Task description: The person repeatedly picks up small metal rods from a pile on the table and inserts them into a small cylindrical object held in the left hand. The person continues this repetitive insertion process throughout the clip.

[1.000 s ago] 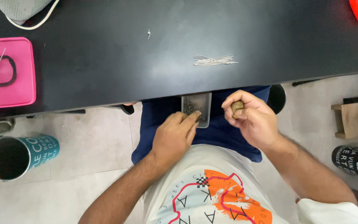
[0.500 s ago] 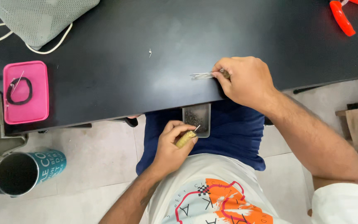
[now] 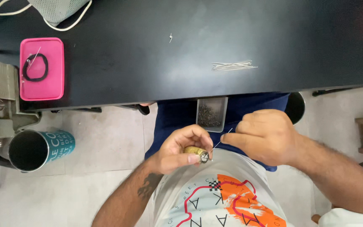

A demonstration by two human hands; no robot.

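Half a second ago the right hand (image 3: 265, 136) lay up on the counter (image 3: 148, 63) at the bundle of pins (image 3: 234, 65); now it sits low over the lap, just right of the left hand (image 3: 181, 149), pinching one thin pin (image 3: 221, 141) between its fingertips. The left hand has stayed over the lap, closed around one small brass cylinder (image 3: 196, 152). The cylinder's long axis runs roughly left to right, its grey end facing right toward the right hand. The pin slants from upper right down to lower left, its lower tip meeting that grey end. Just above both hands, one small metal tray (image 3: 211, 113) of dark bits hangs at the counter's edge. Far left of the left hand lie one pink case (image 3: 42, 69) and, lower down, one teal cup (image 3: 38, 149).
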